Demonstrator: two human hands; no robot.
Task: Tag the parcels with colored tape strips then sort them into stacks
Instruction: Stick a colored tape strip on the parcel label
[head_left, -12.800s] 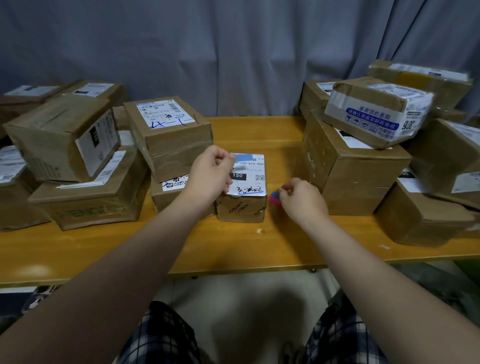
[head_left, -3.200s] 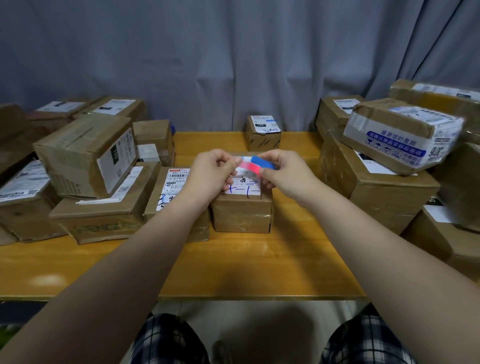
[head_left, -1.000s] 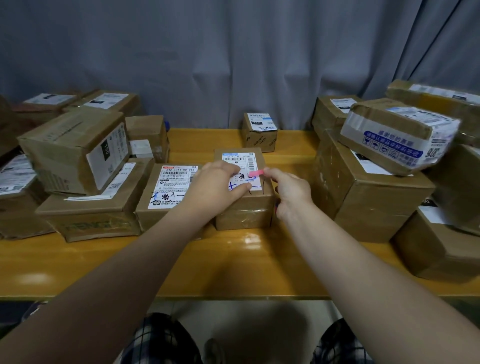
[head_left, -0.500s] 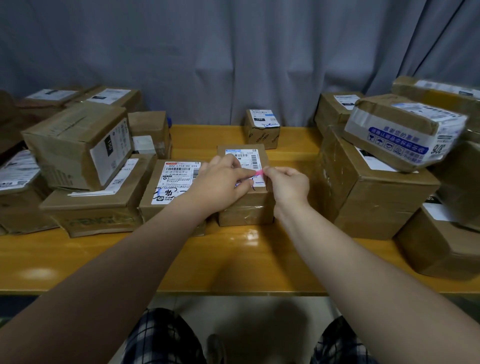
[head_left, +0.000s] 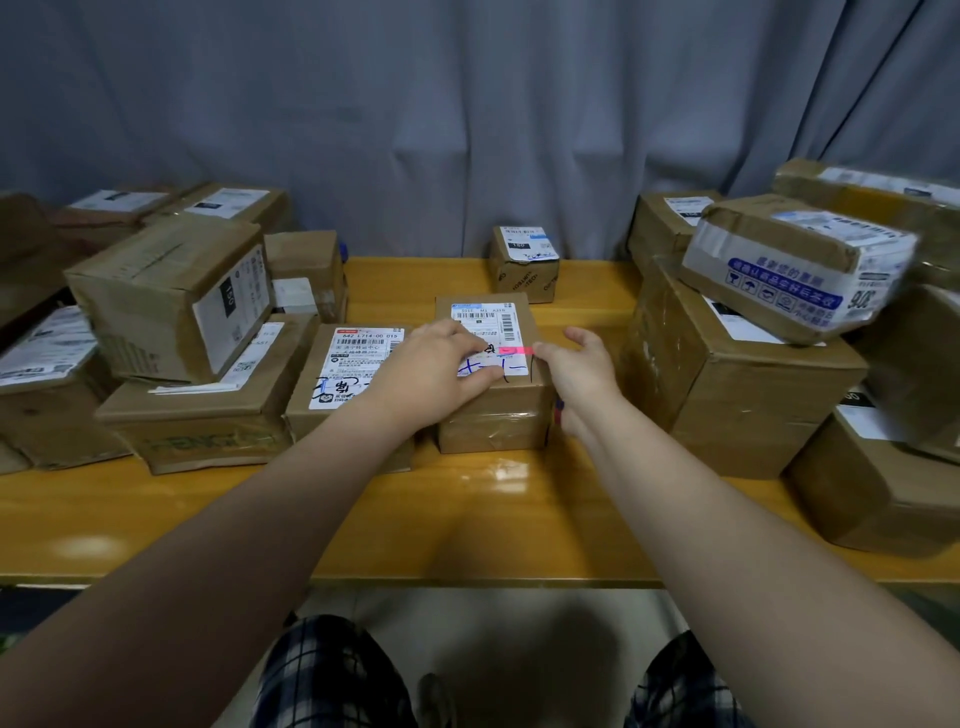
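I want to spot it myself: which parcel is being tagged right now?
Start at the long yellow wooden table before the grey curtain and look midway along it. The small brown cardboard parcel there is the only one with a bright pink tape strip across its white label.

**Pink strip on the small parcel**

The small brown parcel (head_left: 493, 405) stands upright in front of me, its white label facing up with blue handwriting on it. A pink tape strip (head_left: 515, 351) lies flat across the label's right part and reaches the box's right edge. My left hand (head_left: 441, 364) presses on the top. My right hand (head_left: 576, 369) is at the strip's end, with a red and blue tape bit (head_left: 559, 410) tucked under it. Behind, a smaller parcel (head_left: 524, 275) stands alone.
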